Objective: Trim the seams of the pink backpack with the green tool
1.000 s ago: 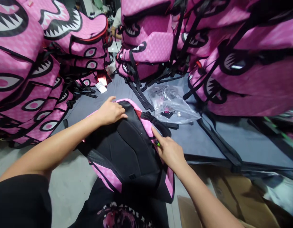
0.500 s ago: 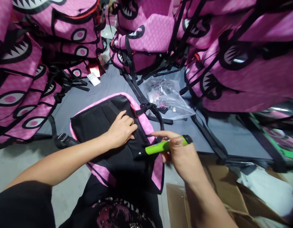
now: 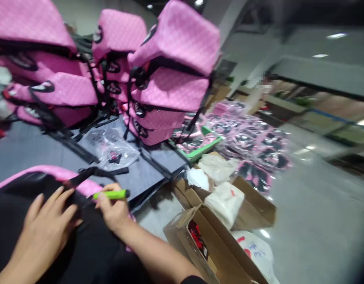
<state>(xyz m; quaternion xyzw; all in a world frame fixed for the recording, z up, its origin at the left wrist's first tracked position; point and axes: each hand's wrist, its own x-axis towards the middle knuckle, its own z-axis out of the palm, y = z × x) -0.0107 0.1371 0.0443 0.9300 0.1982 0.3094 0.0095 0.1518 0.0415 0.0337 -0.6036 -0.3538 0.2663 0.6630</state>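
A black backpack with pink edging [image 3: 19,221] lies in front of me, its black side facing up. My left hand [image 3: 49,225] rests on that black side with its fingers spread. At the bag's pink edge, my right hand [image 3: 114,209] is wrapped round a bright green tool [image 3: 112,194] with a black end. The tool points left, and its tip is too blurred to make out. A black strap [image 3: 96,172] lies just beyond my hands, along the bag's edge.
Stacked pink backpacks [image 3: 173,90] line the far side of the grey table [image 3: 152,177]. A clear plastic bag [image 3: 114,148] lies on it. To the right are a green crate [image 3: 204,150], an open cardboard box [image 3: 226,244], white bags [image 3: 226,203] and wrapped pink goods [image 3: 244,138].
The view has swung to the right and up, bringing in the boxes and floor. My left hand's fingers are more spread. The green tool stays in my right hand.
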